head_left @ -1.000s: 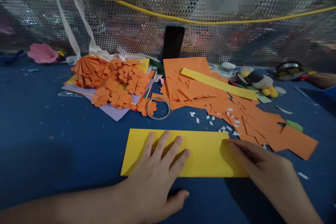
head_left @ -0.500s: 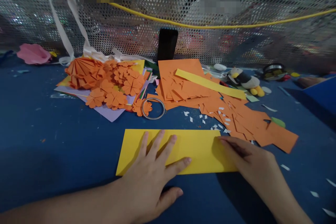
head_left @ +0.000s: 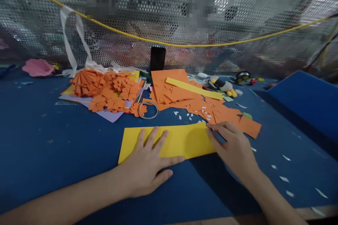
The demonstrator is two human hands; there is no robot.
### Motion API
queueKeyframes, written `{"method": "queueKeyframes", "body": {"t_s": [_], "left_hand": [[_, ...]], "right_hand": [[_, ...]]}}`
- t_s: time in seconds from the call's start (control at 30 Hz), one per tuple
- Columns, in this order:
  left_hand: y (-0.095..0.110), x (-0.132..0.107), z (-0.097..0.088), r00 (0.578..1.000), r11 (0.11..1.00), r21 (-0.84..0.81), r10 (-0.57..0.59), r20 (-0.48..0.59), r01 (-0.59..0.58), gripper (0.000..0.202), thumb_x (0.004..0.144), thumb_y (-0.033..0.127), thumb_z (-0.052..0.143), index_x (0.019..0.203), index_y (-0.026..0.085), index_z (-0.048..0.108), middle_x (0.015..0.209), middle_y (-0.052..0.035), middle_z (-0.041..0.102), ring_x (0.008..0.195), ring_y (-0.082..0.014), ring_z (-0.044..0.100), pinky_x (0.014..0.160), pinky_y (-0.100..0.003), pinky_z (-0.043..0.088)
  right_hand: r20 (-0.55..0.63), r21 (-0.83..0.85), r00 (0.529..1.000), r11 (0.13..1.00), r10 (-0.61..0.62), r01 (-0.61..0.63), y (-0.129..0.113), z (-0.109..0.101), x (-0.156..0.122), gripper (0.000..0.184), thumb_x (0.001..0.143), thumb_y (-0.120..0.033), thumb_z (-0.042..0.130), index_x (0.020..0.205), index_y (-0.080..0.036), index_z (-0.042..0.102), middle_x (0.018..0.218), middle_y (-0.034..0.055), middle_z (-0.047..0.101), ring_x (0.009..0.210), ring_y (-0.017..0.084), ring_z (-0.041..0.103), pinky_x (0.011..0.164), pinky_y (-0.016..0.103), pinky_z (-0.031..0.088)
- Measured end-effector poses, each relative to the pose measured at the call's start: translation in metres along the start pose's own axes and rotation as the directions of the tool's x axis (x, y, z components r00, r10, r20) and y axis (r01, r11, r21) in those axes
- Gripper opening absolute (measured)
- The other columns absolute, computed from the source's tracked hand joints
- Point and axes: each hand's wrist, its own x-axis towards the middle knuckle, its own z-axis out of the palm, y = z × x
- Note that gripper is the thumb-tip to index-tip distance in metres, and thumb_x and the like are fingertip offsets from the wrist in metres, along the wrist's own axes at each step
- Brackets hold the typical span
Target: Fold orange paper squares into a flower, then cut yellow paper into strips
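Observation:
A long yellow sheet of paper (head_left: 188,140) lies in front of me on the blue table (head_left: 63,158). My left hand (head_left: 146,167) rests on its left part with the fingers spread flat. At the right end, my right hand (head_left: 233,144) pinches the paper between thumb and fingers. That end is bent up slightly off the table and throws a dark shadow below it. Just beyond the sheet are a roll of narrow tape (head_left: 156,113) and an orange paper flower (head_left: 134,109).
Orange paper flowers (head_left: 97,102) sit on coloured sheets at back left. Orange paper pieces (head_left: 224,116), with a yellow strip (head_left: 195,89) across them, lie beyond the sheet. A phone (head_left: 157,58) leans on the mesh. A plush toy (head_left: 221,84) and a blue panel (head_left: 303,102) are right.
The paper's right end has come up a little in my right hand. My left hand still lies flat on the sheet. The view has tilted up and shifted right.

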Motion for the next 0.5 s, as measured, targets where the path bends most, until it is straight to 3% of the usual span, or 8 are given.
{"method": "queueKeyframes", "body": {"t_s": [0.07,0.13,0.17,0.23,0.33,0.43,0.5], "left_hand": [[0.002,-0.001,-0.001,1.000,1.000,0.014,0.005,0.014,-0.005,0.056,0.101,0.045,0.047,0.153,0.054,0.027,0.168,-0.0096,0.017,0.151,-0.0495,0.013,0.106,-0.083,0.019],[0.005,-0.002,-0.001,1.000,0.999,0.035,0.002,0.021,-0.003,0.058,0.100,0.044,0.050,0.154,0.050,0.031,0.168,-0.0121,0.019,0.151,-0.0495,0.012,0.106,-0.083,0.017],[0.006,-0.003,-0.001,1.000,0.999,0.045,0.000,0.019,-0.001,0.058,0.099,0.043,0.052,0.153,0.049,0.033,0.168,-0.0126,0.018,0.151,-0.0493,0.011,0.107,-0.082,0.016],[0.007,-0.004,0.000,1.000,0.998,0.057,-0.001,0.014,0.000,0.056,0.099,0.044,0.052,0.153,0.047,0.036,0.169,-0.0122,0.015,0.152,-0.0486,0.009,0.108,-0.082,0.015],[0.008,-0.006,0.002,1.000,0.998,0.061,0.002,0.020,-0.004,0.054,0.100,0.047,0.049,0.152,0.047,0.036,0.169,-0.0114,0.012,0.152,-0.0479,0.007,0.109,-0.080,0.014],[0.008,-0.007,0.002,0.999,0.998,0.065,0.001,0.043,-0.004,0.055,0.100,0.049,0.047,0.153,0.047,0.034,0.169,-0.0128,0.011,0.152,-0.0494,0.006,0.108,-0.081,0.013],[0.009,-0.008,0.000,0.998,0.998,0.062,0.000,0.068,-0.005,0.054,0.101,0.049,0.045,0.153,0.048,0.032,0.169,-0.0128,0.013,0.151,-0.0512,0.006,0.106,-0.083,0.013]], "right_hand": [[-0.048,-0.107,0.958,0.955,-0.283,0.277,-0.021,-0.006,-0.009,0.024,0.095,-0.031,0.054,0.099,-0.018,0.075,0.094,0.0120,0.073,0.089,0.028,0.069,0.084,0.045,0.056],[0.035,-0.056,0.845,0.843,-0.534,0.535,-0.044,-0.007,-0.022,0.019,0.095,-0.020,0.055,0.099,-0.020,0.074,0.099,0.0102,0.074,0.098,0.026,0.068,0.091,0.044,0.055],[0.065,-0.017,0.790,0.791,-0.610,0.612,-0.054,-0.005,-0.029,0.020,0.095,-0.019,0.055,0.101,-0.019,0.073,0.102,0.0100,0.075,0.104,0.027,0.067,0.093,0.043,0.055],[0.155,0.030,0.726,0.738,-0.669,0.674,-0.069,0.003,-0.043,0.021,0.095,-0.018,0.052,0.104,-0.015,0.071,0.101,0.0122,0.075,0.102,0.027,0.068,0.091,0.043,0.057],[0.190,0.021,0.747,0.764,-0.637,0.645,-0.075,0.014,-0.056,0.025,0.095,-0.016,0.049,0.108,-0.010,0.069,0.105,0.0161,0.073,0.095,0.028,0.070,0.083,0.043,0.061],[0.168,0.056,0.781,0.797,-0.601,0.601,-0.070,0.015,-0.059,0.025,0.096,-0.015,0.046,0.106,-0.013,0.069,0.107,0.0158,0.073,0.093,0.026,0.070,0.081,0.042,0.062],[0.160,0.093,0.779,0.795,-0.606,0.599,-0.065,0.012,-0.058,0.026,0.097,-0.014,0.045,0.106,-0.015,0.069,0.105,0.0146,0.073,0.093,0.025,0.070,0.080,0.040,0.062]]}}
